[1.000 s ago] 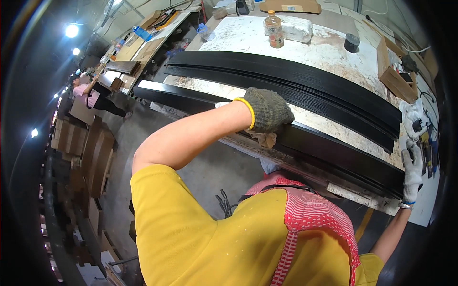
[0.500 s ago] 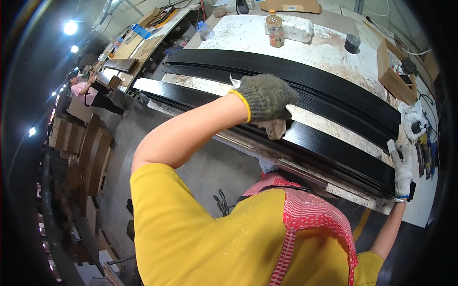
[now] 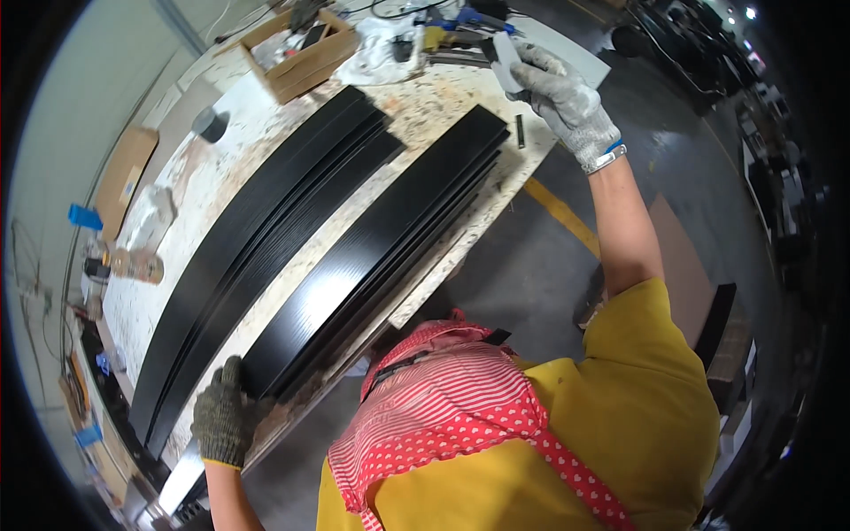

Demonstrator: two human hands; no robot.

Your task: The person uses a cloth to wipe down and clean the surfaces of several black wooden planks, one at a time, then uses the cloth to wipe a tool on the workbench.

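My left hand point(image 3: 221, 418), in a grey-green knit glove with a yellow cuff, lies across the nearer stack of long black boards point(image 3: 332, 270). Its fingers curl at the board's edge, partly hidden; the brown cloth is out of sight. My right hand point(image 3: 560, 96), in a white knit glove, is raised beyond the boards' far end at the table corner. Closed in its fingers is a small pale flat block point(image 3: 506, 64) with a dark side. Another stack of black boards point(image 3: 257, 239) lies parallel, farther in on the table.
The paint-stained white table point(image 3: 443, 106) bears a wooden box point(image 3: 305, 55) of odds and ends, a white cloth point(image 3: 376, 55), hand tools point(image 3: 460, 40), a dark cup point(image 3: 209, 124) and a bottle point(image 3: 137, 264). A short black strip point(image 3: 520, 131) lies near the corner. Brown panels point(image 3: 677, 257) stand behind my right arm.
My view has swung toward the right end of the table. My left hand has come down onto the near boards from above them. My right hand has left the boards' end and now holds the pale block.
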